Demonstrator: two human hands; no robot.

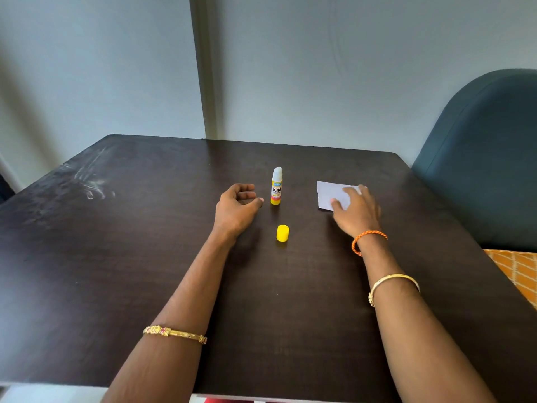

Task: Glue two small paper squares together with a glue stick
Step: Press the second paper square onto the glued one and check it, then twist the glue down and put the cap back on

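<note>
Home room: dark table point(116, 257), upholstered chair point(488, 170).

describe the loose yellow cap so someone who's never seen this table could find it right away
On the dark table, look between the two forearms, just nearer the person than the upright glue stick. The yellow cap stands there alone, touched by neither hand. It is short, plain and all yellow, unlike the taller, labelled stick.

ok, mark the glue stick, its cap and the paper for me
glue stick point(276, 191), head view, on the label at mid-body
yellow cap point(282, 233), head view, middle of its side
paper point(328, 193), head view, bare left part beside the fingers
</note>
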